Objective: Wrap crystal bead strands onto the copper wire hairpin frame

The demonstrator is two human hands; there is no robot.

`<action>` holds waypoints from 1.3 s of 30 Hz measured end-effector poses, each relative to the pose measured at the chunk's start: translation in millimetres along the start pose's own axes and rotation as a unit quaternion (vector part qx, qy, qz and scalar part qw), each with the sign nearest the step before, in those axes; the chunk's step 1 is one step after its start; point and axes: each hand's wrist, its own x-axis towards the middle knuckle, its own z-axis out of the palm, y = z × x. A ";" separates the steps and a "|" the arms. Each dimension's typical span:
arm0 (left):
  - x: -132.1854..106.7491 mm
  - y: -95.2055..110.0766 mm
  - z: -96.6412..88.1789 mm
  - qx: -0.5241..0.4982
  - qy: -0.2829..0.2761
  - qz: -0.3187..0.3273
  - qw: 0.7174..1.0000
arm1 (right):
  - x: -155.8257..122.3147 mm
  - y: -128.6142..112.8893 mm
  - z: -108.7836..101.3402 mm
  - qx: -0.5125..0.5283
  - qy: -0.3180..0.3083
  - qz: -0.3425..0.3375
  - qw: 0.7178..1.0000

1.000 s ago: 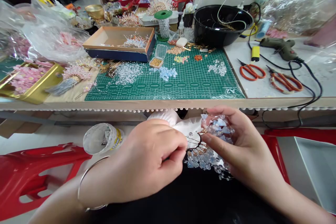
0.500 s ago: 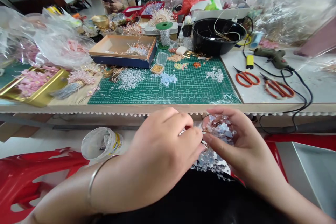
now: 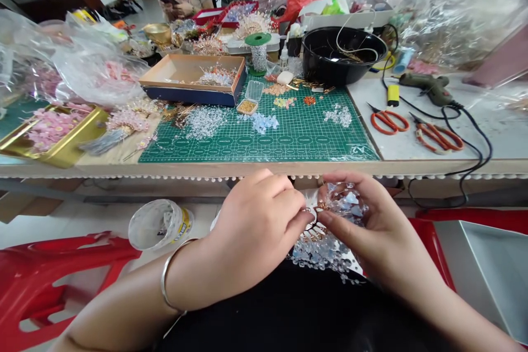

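Observation:
Over my lap, a beaded ornament (image 3: 324, 250) with clear beads, pale blue petals and gold-coloured wire stems hangs below my fingers. My right hand (image 3: 373, 228) is closed around its upper part, thumb and fingers pinching near the stems. A cluster of pale blue flowers (image 3: 350, 201) lies within that hand's curve. My left hand (image 3: 259, 225), with a silver bangle on the wrist, is closed in a pinch just left of the right thumb. Its fingertips are close to the gold-coloured stems; what they pinch is too small to make out.
The green cutting mat (image 3: 264, 146) beyond my hands bears clear beads (image 3: 206, 122), blue petals (image 3: 264, 122) and a small bead box (image 3: 247, 106). Right of it lie orange-handled pliers (image 3: 439, 135), cutters (image 3: 388, 120) and a glue gun (image 3: 429, 88). A bucket (image 3: 154, 225) stands below left.
My left hand has drawn slightly left and away from the right fingertips, uncovering more gold-coloured stems and beads. My right hand stays almost in place, still holding the ornament.

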 end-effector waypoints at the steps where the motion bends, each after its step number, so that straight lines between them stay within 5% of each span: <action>1: 0.6 -0.3 -2.0 -0.025 -0.019 -0.019 0.999 | 0.3 0.0 -0.1 0.002 -0.001 0.004 1.000; 9: 12.5 -23.7 -7.3 -0.298 -0.185 -0.125 0.928 | 6.6 4.3 5.8 0.047 -0.035 0.074 0.996; 13: 18.0 -41.5 6.5 -0.427 -0.289 -0.128 0.847 | 17.9 20.7 4.5 0.020 -0.047 0.081 0.995; 16: 19.2 -47.5 14.7 -0.501 -0.246 -0.201 0.805 | 23.4 20.1 -9.0 -0.039 -0.061 0.058 0.996; 18: 19.2 -48.0 15.9 -0.494 -0.169 -0.214 0.826 | 21.5 8.0 -20.1 -0.126 0.006 -0.005 0.992; 21: 18.8 -44.7 13.1 -0.394 -0.069 -0.184 0.898 | 14.6 -15.7 -26.1 -0.232 0.114 -0.085 0.962; 25: 16.9 -37.3 12.7 -0.218 0.042 -0.101 0.970 | 21.5 -23.0 -8.3 -0.114 -0.071 0.017 0.991; 27: 15.0 -34.9 16.3 -0.150 0.077 -0.050 0.984 | 31.7 -16.5 2.9 -0.029 -0.093 0.063 0.993; 30: 11.5 -32.9 22.4 -0.077 0.071 0.001 0.994 | 43.3 -6.5 14.6 0.084 -0.071 0.081 0.991; 35: 6.7 -31.5 27.2 -0.023 0.016 -0.021 0.999 | 45.4 -0.8 26.5 0.277 -0.071 0.180 0.941; 39: 3.8 -34.3 27.3 -0.063 0.051 0.014 0.997 | 42.3 -1.6 29.3 0.309 -0.059 0.177 0.933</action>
